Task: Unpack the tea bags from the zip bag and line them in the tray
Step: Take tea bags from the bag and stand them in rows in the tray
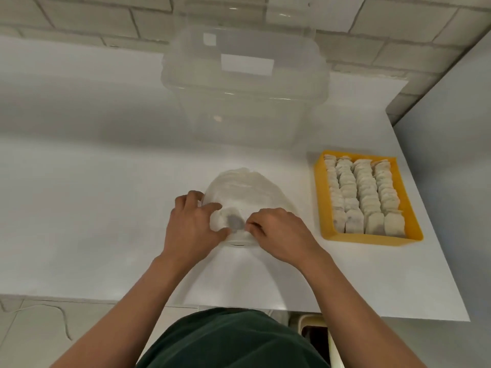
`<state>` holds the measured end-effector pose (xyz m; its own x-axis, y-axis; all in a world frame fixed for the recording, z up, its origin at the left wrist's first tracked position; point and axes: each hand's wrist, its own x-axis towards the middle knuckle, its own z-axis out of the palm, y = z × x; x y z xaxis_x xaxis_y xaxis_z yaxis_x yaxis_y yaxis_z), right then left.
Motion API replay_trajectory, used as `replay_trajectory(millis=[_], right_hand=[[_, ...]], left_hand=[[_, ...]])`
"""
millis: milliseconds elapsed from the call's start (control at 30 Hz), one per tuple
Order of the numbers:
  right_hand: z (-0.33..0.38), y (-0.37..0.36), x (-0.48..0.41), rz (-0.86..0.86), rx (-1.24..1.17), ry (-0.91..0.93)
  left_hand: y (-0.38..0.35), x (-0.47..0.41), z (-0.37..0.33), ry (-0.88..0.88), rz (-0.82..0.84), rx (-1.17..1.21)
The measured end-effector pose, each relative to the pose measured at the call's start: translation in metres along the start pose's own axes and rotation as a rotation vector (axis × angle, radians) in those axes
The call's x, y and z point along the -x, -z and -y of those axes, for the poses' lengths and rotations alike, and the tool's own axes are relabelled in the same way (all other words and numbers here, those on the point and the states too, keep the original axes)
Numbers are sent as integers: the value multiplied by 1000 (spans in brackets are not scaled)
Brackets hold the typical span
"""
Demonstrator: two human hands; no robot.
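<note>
Head view: nearest me is a dark green shirt (231, 341), and both forearms reach forward over the white table (93, 195) to the zip bag (247, 189), which lies flat at the middle with its opening toward me. The left hand (194, 224) has its fingers spread and curved round the bag's left side, thumb pressed along the near edge. The right hand (279, 232) has its fingers curled together, pinching at that same edge; I cannot tell whether the pinch takes only film or also the one tea bag (233, 220) showing dark through the plastic just beside it. I'd judge this the last bag or nearly so. I'd hold the left side down, part the mouth, and draw the sachet out by a corner without tearing it. Right of the bag and apart from it, the yellow tray (372, 239) holds four packed rows of tea bags (366, 197), so free slots look scarce. Beyond stands a clear plastic container (244, 88) against the brick wall (79, 17), out of the way.
</note>
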<state>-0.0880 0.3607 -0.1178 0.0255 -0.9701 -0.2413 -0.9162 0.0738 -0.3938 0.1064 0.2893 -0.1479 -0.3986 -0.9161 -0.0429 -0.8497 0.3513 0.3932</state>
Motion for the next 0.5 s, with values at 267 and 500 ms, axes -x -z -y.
replay_trajectory(millis=[267,500], right_hand=[[2,-14,-6,-51,-34,-162],[21,-19,-33,84,-59,-95]], left_hand=[[-4,2,3,-116,148,114],[-9,-2,12,-255,151,88]])
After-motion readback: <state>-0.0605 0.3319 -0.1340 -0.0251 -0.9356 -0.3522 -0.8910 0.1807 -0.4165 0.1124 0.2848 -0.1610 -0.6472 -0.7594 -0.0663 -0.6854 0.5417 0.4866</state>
